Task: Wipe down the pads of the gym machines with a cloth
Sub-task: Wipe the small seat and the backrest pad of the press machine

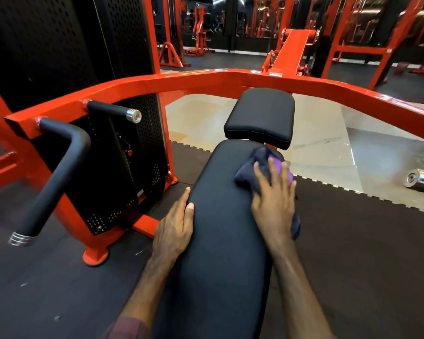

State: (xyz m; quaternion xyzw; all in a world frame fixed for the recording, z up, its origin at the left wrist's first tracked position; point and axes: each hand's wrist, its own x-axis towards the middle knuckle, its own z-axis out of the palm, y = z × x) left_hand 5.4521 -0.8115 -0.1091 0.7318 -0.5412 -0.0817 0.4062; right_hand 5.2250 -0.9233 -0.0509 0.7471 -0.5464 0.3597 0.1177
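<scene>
A long black back pad (220,216) of a red gym machine runs up the middle of the head view. Beyond its far end sits a smaller black seat pad (260,116). My right hand (274,196) lies flat with spread fingers on a dark purple cloth (250,174), pressing it against the pad's upper right side. Part of the cloth hangs over the pad's right edge under my wrist. My left hand (174,228) rests with straight fingers on the pad's left edge, thumb on top.
A red frame bar (206,81) arcs across behind the pads. Black handles (54,177) stick out at the left, in front of the perforated weight-stack housing (123,167). A chrome weight (419,179) lies on the floor at the right. Dark rubber mats surround the machine.
</scene>
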